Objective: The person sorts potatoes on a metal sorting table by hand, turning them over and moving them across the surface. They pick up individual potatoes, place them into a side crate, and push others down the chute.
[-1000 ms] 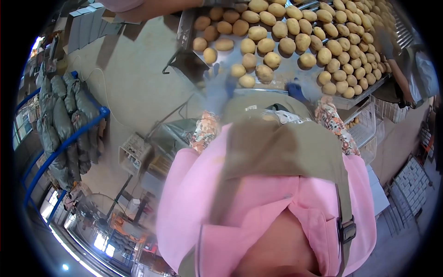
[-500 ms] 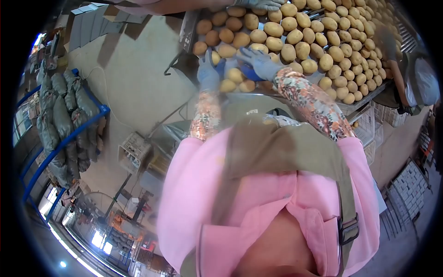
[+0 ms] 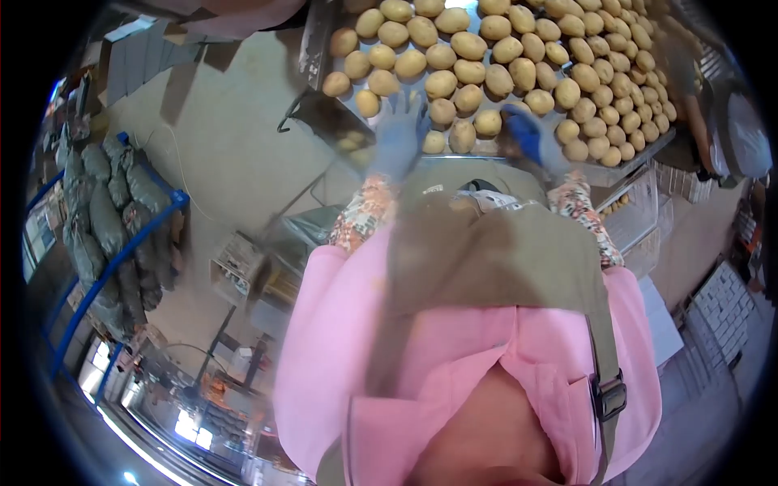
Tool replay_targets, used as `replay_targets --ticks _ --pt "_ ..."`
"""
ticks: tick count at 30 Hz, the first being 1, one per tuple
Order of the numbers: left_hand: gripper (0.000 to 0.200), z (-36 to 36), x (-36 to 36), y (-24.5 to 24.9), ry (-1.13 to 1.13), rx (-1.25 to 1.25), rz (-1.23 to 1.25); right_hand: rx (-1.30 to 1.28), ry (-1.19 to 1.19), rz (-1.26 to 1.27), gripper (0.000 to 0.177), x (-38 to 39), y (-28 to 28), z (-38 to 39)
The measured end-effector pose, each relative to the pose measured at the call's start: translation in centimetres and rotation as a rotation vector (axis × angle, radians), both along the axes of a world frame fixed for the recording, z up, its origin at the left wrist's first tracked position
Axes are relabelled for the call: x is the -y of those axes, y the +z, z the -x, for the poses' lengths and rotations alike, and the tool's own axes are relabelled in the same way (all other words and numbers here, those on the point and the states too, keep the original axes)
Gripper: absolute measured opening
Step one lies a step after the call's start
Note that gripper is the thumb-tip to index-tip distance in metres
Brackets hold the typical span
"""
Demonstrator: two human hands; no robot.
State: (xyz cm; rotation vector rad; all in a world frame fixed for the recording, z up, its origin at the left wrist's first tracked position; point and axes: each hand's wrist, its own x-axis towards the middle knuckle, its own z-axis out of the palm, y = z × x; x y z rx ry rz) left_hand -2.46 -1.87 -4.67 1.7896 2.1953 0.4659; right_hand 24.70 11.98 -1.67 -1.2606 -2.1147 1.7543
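Many potatoes (image 3: 468,71) lie spread over a metal sorting table (image 3: 314,50). At its near edge my left hand (image 3: 399,134), in a grey-blue glove, lies with fingers stretched forward beside the potatoes, and no potato shows in it. My right hand (image 3: 536,139) is farther right at the same edge. Its glove's blue palm side faces left, the fingers reach out and look blurred, and I see nothing held. Several potatoes (image 3: 462,135) lie between my two hands. A few more (image 3: 350,142) show in the dark chute (image 3: 324,113) left of my left hand.
A person's arm (image 3: 685,89) is at the table's right side, and a pink sleeve (image 3: 243,18) shows at the upper left. Filled sacks (image 3: 105,202) hang on a blue metal frame (image 3: 121,255) at left. Crates (image 3: 636,231) stand below the table at right.
My hands have moved apart: the left shifted right, the right moved right and nearer me. Potatoes near the edge have shifted. The other gloved hand at the top is out of view.
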Motion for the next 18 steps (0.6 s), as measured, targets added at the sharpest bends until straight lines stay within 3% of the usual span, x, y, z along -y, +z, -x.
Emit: replay_targets --ticks 1,3,4,6,8,12,14,15,16,17,18 --pt "0.056 0.0 -0.9 0.6 -0.004 -0.033 0.090 0.033 -0.172 0.014 0.031 -0.6 -0.6 -2.4" --pt "0.059 0.2 -3.6 2.3 -0.041 -0.123 0.252 0.145 -0.193 0.018 0.035 -1.2 0.3 -6.2" --pt "0.059 0.2 -4.1 2.2 -0.054 -0.123 0.244 0.259 -0.181 0.000 0.037 -1.4 1.2 -7.4" --pt "0.047 0.5 -5.3 2.1 -0.049 -0.101 0.262 0.294 -0.256 -0.036 0.042 -0.6 -1.6 -9.7" --pt "0.048 0.5 -6.0 0.8 -0.051 -0.148 0.221 0.321 -0.331 -0.064 0.048 0.1 -2.4 -9.2" --pt "0.048 2.0 -4.7 0.9 -0.050 -0.057 0.312 0.368 -0.124 -0.060 0.065 2.5 -1.1 -1.7" --pt "0.049 3.3 -3.3 2.1 -0.019 0.020 0.327 0.096 -0.034 -0.021 0.068 3.9 -2.6 1.7" --pt "0.049 3.9 -2.5 2.7 0.112 0.204 0.312 0.086 -0.040 -0.023 0.068 4.4 -2.4 3.4" --pt "0.050 4.3 -1.6 3.4 0.246 0.391 0.297 0.265 0.062 -0.096 0.066 5.2 -1.9 4.9" --pt "0.053 4.4 -0.7 3.9 0.301 0.345 0.242 0.444 0.168 -0.168 0.065 5.6 -1.6 5.7" --pt "0.053 5.1 0.0 2.9 0.306 0.336 0.242 0.434 0.171 -0.168 0.065 5.3 -1.1 6.1"
